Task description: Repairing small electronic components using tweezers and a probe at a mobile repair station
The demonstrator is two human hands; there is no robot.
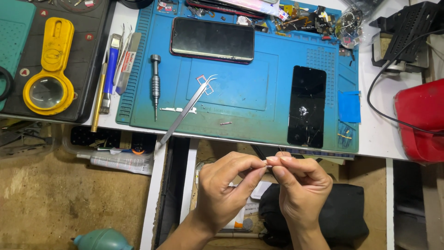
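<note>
Head view: I have both hands below the front edge of the blue mat (240,99), out over the gap under the bench. My left hand (222,185) and right hand (300,185) meet fingertip to fingertip, each pinched on one tiny pale part (268,162) held between them; it is too small for me to tell what it is. A thin dark wire or pin seems to rise from the right fingertips, though I can't be sure.

To do this well, I judge I should keep the pinch light and both wrists steady, and work closer over the mat, since anything dropped here would fall to the cluttered floor. The tweezers (185,113) lie diagonally on the mat within reach of the left hand, beside the screwdriver (156,83). The cracked phone (306,106) lies face up at the mat's right, well apart from the other phone (212,39) at the back.
</note>
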